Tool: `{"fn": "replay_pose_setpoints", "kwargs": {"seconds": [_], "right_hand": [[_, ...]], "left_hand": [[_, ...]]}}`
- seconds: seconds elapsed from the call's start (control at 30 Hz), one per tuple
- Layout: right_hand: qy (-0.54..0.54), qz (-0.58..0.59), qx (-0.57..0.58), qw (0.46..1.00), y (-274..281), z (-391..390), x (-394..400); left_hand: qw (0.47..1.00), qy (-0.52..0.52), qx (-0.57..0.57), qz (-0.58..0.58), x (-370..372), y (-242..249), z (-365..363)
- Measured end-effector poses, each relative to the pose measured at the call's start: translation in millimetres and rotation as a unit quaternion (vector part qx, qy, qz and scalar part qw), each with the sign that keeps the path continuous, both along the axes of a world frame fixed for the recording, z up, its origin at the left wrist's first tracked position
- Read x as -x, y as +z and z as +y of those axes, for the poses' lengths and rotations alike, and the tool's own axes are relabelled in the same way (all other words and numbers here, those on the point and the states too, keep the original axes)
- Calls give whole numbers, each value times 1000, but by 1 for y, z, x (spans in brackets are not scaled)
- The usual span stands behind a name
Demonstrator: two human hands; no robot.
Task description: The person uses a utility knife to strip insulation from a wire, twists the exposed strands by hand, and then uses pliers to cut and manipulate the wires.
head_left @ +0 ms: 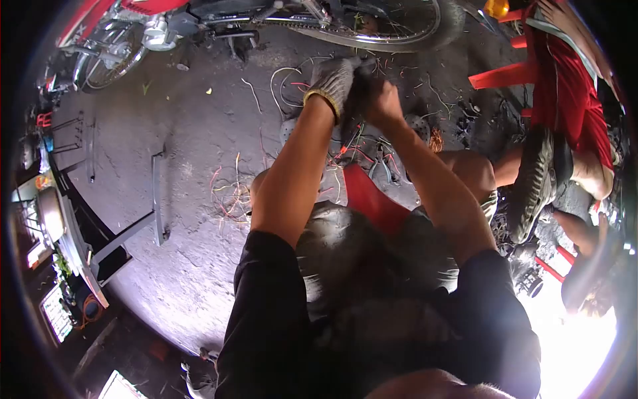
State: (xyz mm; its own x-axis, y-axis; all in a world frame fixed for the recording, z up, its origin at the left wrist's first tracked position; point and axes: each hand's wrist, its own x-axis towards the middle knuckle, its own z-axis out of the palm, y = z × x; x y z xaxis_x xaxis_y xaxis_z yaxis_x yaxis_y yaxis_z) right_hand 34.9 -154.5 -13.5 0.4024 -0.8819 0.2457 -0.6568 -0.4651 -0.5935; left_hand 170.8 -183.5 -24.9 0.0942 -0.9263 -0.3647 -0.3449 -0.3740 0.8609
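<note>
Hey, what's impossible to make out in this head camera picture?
Head view: dark thing between the gloved left hand and the right hand; blur hides what it is.
Head view: large wheel; the top edge cuts it off.
Head view: red piece between the legs; they partly hide it.

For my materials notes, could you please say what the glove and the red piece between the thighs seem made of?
Glove: probably knitted fabric, matte grey, given its textured look and yellowish cuff. Red piece: perhaps plastic, smooth, judging by its even colour.
</note>
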Motion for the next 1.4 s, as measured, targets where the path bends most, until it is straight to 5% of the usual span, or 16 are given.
{"fn": "replay_pose_setpoints", "kwargs": {"seconds": [0.03, 0.1, 0.17, 0.5, 0.53, 0.63, 0.7, 0.77, 0.83, 0.9, 0.97, 1.03, 1.1, 1.17, 1.23, 1.4], "right_hand": [[13, -20, -41, 999, 2, 14, 3], [24, -40, -76, 996, 2, 41, 9], [-8, -172, -203, 964, 3, 72, 15], [111, -157, -178, 965, 39, 127, 100], [-24, -335, -295, 895, 19, 118, 105], [-104, -135, -236, 957, -30, 71, 151], [-168, -110, -272, 941, -94, 56, 171], [-65, 331, -166, 927, -182, 52, 190], [-8, 377, -212, 902, -280, 55, 203], [54, 419, -261, 868, -301, 67, 191], [-86, 297, -439, 843, -276, 89, 151], [-107, 229, -509, 823, -258, 100, 131], [-202, 208, -493, 820, -312, 132, 132], [-251, 193, -323, 892, -355, 157, 122], [-226, 118, -253, 933, -306, 137, 79], [-368, 120, -498, 776, -314, 84, -22]], "left_hand": [[967, 141, -116, 176, 4, 2, 4], [939, 155, -118, 284, 0, -1, 11], [835, 260, -128, 467, 11, 37, 38], [837, 178, -209, 474, 4, 103, 182], [916, 134, -133, 355, -5, 109, 196], [996, -49, -32, 60, -39, 132, 236], [991, -46, -76, 102, -68, 131, 254], [982, -36, -122, 143, -71, 129, 274], [999, -25, -23, -35, -63, 129, 288], [877, -216, 253, -347, -59, 143, 274], [959, -92, 42, -264, -75, 119, 309], [923, -137, 150, -326, -61, 141, 279], [908, -236, -77, -337, -93, 121, 324], [923, -213, -107, -302, -97, 124, 321], [928, -197, -144, -282, -102, 130, 326], [926, -191, -193, -262, -109, 138, 329]]}}
